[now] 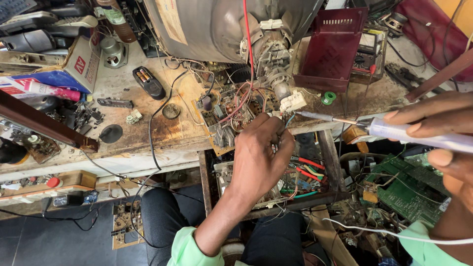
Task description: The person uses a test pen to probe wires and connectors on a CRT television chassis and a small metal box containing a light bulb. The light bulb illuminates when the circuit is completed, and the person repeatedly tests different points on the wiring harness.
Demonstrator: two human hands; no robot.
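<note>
At the bench's front edge, my left hand [258, 152] reaches up to the circuit board [231, 111] under the neck of the picture tube [221, 22]; its fingers are curled together around thin wires by the white connector [292, 102], though I cannot tell exactly which wire they pinch. My right hand [443, 133] is wrapped in a closed grip around one soldering iron [394, 130], pale-handled, its metal tip pointing left and ending just beside that connector, near my left fingertips. I see no contact between tip and joint, so I judge the soldering at this spot as not yet done; the board lies bare with its wires loose, and the tube's back is uncovered.

Counting outward: one iron, one tube, one board on the bench, and a second, green board [409, 189] lower right among scrap. One small green spool of solder [328, 97] sits near the iron's tip, beside one dark red plastic cover [331, 47] and one multimeter [368, 56] behind it. To the left lie one black remote with its batteries showing [148, 81] and one small speaker [113, 51]. An open drawer [276, 172] of coloured wires sits under my left wrist.
</note>
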